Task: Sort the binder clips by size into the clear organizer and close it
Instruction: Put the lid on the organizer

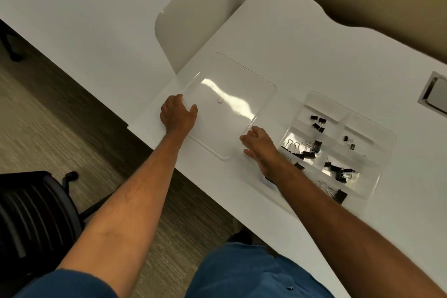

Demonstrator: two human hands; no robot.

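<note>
We take the clear organizer (pixel 384 152) as our landmark: it lies open on the white counter (pixel 302 51), its compartments holding black binder clips (pixel 338 172). The smallest clips (pixel 349 142) sit in a far compartment, small ones (pixel 318 123) in the compartment just left of that, and larger ones in the nearer compartments. One large clip (pixel 339 196) lies at the organizer's near edge, partly behind the right forearm; we cannot tell whether it is inside a compartment.

Just left of the organizer lies the clear lid (pixel 232 113), detached and apart from it, flat or nearly flat on the counter and catching a bright reflection across its middle.

The left hand (pixel 177 113) is on the lid's edge farthest from the organizer, thumb over the lid's top surface and fingers curled round the rim, gripping it. The right hand (pixel 260 145) is at the lid's corner nearest the organizer, between lid and organizer; its fingers are bent at that corner and touch it, but we cannot tell whether they pinch it or merely rest against it.

Beyond the lid, farther from the organizer, a cream divider panel (pixel 205 12) rises from the counter. A black office chair (pixel 36 213) stands on the carpeted floor (pixel 72 133), well to the left of the organizer.
</note>
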